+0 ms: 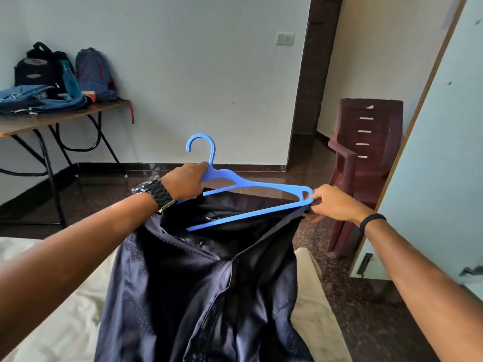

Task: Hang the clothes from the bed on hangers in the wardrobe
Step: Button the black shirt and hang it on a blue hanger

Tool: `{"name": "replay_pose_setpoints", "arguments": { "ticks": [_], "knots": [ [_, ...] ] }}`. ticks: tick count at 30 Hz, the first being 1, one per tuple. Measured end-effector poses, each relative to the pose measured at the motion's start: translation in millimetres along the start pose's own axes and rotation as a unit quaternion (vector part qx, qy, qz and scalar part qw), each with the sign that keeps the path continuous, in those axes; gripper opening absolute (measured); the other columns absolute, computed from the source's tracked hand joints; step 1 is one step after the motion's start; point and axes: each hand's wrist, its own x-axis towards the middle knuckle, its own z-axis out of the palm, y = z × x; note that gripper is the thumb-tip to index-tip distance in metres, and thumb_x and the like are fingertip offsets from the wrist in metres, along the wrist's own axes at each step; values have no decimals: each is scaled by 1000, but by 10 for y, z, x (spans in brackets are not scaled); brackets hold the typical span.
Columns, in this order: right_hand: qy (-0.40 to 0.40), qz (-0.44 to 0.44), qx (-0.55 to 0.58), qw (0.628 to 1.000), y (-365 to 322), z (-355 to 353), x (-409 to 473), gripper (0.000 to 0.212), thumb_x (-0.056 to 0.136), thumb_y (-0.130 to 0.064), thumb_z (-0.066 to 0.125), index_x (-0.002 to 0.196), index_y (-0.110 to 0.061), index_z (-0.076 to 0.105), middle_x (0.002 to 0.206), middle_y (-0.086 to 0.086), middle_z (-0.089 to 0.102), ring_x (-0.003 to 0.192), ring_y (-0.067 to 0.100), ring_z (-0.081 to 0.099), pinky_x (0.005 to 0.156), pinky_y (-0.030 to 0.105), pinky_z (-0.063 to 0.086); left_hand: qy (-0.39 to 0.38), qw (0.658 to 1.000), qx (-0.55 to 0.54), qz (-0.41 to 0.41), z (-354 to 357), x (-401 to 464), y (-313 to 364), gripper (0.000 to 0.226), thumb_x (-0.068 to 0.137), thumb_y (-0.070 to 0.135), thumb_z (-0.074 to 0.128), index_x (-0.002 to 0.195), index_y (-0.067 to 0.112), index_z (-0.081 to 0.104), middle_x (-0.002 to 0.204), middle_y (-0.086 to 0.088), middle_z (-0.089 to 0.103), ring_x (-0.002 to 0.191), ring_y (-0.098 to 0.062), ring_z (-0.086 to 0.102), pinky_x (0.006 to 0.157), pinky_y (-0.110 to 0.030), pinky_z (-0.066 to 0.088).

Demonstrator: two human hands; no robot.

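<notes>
Nearest the lens: two bare forearms reaching forward, and below them a dark navy shirt (pixel 198 296) hanging down over the bed (pixel 60 322), its pale sheet showing on either side. Shirt held up in the air, collar end open toward the far wall, faint dotted weave, a small white label inside the neck.

Blue plastic hanger (pixel 251 188) partly inside the neck opening: lower bar crossing the collar, hook upright above, right tip outside the cloth.

Left hand (pixel 185 182) gripping the hanger at the base of the hook, fingers curled round the left shoulder arm; the cloth meets the underside of this hand, hold on the cloth not clear. Metal watch (pixel 156 193) on that wrist.

Right hand (pixel 332 202) pinching the hanger's right tip between thumb and forefinger, lower fingers bunching the shirt's edge just under it. Dark band (pixel 372 220) on that wrist.

Further off: pale wardrobe door (pixel 431 152) along the right edge, dark red plastic chair (pixel 366 158) beside it, folding worktop (pixel 52 118) at far left carrying backpacks (pixel 65 69) and folded jeans (pixel 34 97). Light switch (pixel 285 38) on the wall.
</notes>
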Motion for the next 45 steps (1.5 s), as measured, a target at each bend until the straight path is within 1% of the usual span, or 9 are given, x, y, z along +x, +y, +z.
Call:
{"name": "replay_pose_setpoints", "arguments": {
  "ticks": [3,13,18,25,31,35,39,41,45],
  "knots": [
    [10,-9,-14,1000,6,-48,14,21,86,5,58,88,-12,70,96,10,68,75,20,73,74,38,61,14,999,37,-15,6,-2,-16,27,88,7,50,114,4,45,111,-21,58,95,-40,57,69,-35,39],
    [19,-39,-85,995,-170,-75,-40,25,82,7,61,80,-13,76,69,1,69,68,14,68,70,26,58,29,985,168,-19,109,-127,87,30,88,4,45,118,9,44,107,-15,60,94,-36,61,65,-35,42],
    [48,-117,-166,978,-418,-162,-9,11,86,-8,64,83,-17,69,81,0,63,79,15,55,74,31,47,46,983,174,34,179,-166,235,31,89,12,50,119,12,45,106,-13,61,94,-36,62,64,-34,38],
    [68,-211,-108,969,-754,-20,12,10,82,-12,69,81,-19,62,79,3,58,71,13,51,67,29,42,69,994,32,81,60,25,459,30,90,27,56,118,17,54,107,-10,63,96,-35,60,70,-33,42],
    [106,-221,39,969,-941,-143,-54,29,84,-10,69,105,-28,58,89,-4,52,73,5,54,71,13,42,139,986,-58,73,-179,135,444,24,85,28,62,108,23,62,98,-7,66,92,-33,59,68,-32,41],
    [148,-161,197,956,-946,-622,-32,35,86,-11,68,116,-26,58,111,4,52,92,20,65,86,27,52,170,971,-133,99,-418,164,354,19,81,24,70,98,16,65,89,-5,67,83,-29,57,71,-37,47],
    [-42,-85,58,994,-1008,-970,-8,43,89,-26,66,129,-12,56,127,4,60,118,15,56,108,31,39,227,949,-172,137,-675,214,483,24,75,16,78,96,9,70,93,-5,60,78,-19,51,68,-23,35],
    [-62,-89,27,994,-1081,-1081,-21,29,88,-25,68,112,-9,66,114,4,68,107,14,60,100,32,43,242,944,-174,143,-801,231,565,29,74,15,79,101,9,71,94,-4,60,77,-16,48,65,-16,31],
    [70,-127,-27,989,-1232,-1208,-81,19,84,-27,73,75,-14,63,72,1,58,68,13,49,64,26,36,269,934,-192,135,-1071,202,634,30,77,19,77,106,12,71,91,-6,65,75,-17,52,61,-13,32]
  ]
}}
